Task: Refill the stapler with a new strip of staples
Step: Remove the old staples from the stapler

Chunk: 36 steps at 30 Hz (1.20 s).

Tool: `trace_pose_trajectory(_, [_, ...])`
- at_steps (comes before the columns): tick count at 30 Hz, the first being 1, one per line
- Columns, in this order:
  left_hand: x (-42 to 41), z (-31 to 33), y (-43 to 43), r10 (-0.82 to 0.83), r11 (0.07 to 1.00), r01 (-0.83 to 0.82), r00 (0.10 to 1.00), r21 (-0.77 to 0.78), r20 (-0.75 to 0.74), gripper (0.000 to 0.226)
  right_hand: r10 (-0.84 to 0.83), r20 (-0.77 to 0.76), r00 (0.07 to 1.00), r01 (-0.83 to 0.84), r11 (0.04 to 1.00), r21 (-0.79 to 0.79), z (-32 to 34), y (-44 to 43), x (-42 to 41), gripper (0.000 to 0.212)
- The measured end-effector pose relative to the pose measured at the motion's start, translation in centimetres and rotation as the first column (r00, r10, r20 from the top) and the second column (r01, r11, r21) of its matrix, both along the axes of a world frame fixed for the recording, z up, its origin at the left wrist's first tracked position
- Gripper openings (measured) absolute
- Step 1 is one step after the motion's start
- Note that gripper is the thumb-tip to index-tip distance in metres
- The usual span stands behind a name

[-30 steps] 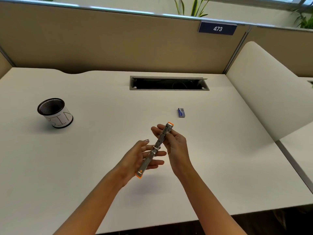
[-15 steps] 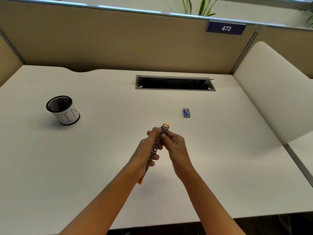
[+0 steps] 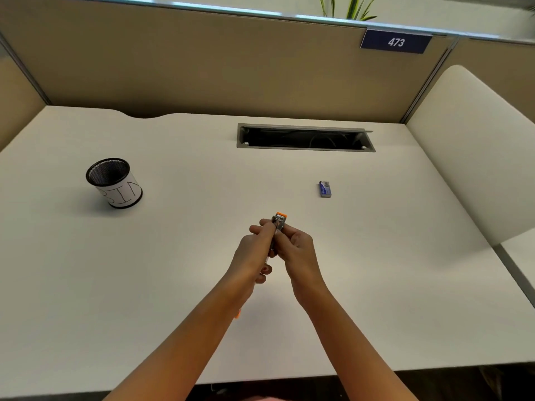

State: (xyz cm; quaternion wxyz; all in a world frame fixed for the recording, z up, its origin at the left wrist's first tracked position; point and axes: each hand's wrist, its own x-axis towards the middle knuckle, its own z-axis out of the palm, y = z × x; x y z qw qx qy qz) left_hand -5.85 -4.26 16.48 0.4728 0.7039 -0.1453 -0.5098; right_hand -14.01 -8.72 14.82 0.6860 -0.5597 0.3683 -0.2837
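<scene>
Hands (image 3: pixel 278 247) near sign (image 3: pixel 395 41) "473"

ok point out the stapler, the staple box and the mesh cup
stapler (image 3: pixel 280 219): head view, metal front end below the orange tip
staple box (image 3: pixel 324 189): head view, blue top face
mesh cup (image 3: pixel 123 193): head view, white label

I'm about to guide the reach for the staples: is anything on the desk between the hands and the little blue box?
Nothing visible. The blue staple box lies alone on the white desk, beyond and to the right of the stapler held by the left hand and right hand. Only bare desk lies between.
</scene>
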Motion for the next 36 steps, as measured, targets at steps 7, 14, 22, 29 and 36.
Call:
trace_pose_trajectory(7, [0.2, 0.0, 0.5, -0.087, 0.983, 0.069, 0.991, -0.169, -0.103, 0.052, -0.088, 0.038, 0.995, 0.082, 0.987, 0.138, -0.7, -0.9, -0.1, 0.026])
trace_pose_trajectory(14, [-0.4, -0.3, 0.9, -0.056, 0.975, 0.034, 0.994, -0.219, -0.096, 0.026, -0.166, 0.123, 0.978, 0.135, 0.964, 0.228, -1.2, -0.7, 0.5, 0.036])
trace_pose_trajectory(22, [0.2, -0.8, 0.5, 0.033, 0.975, -0.047, 0.997, -0.215, -0.067, 0.028, -0.358, 0.038, 0.933, 0.360, 0.932, -0.044, -1.7, -0.9, 0.8, 0.022])
trace_pose_trajectory(29, [-0.1, -1.8, 0.7, 0.045, 0.952, 0.062, 0.940, -0.300, 0.338, 0.019, -0.279, 0.014, 0.960, 0.274, 0.928, -0.252, -0.8, -1.0, 0.8, 0.023])
trace_pose_trajectory(36, [0.3, -2.2, 0.1, 0.147, 0.901, 0.168, 0.749, -0.400, 0.646, 0.043, -0.338, 0.076, 0.938, 0.345, 0.926, -0.150, -0.3, -1.2, 1.1, 0.017])
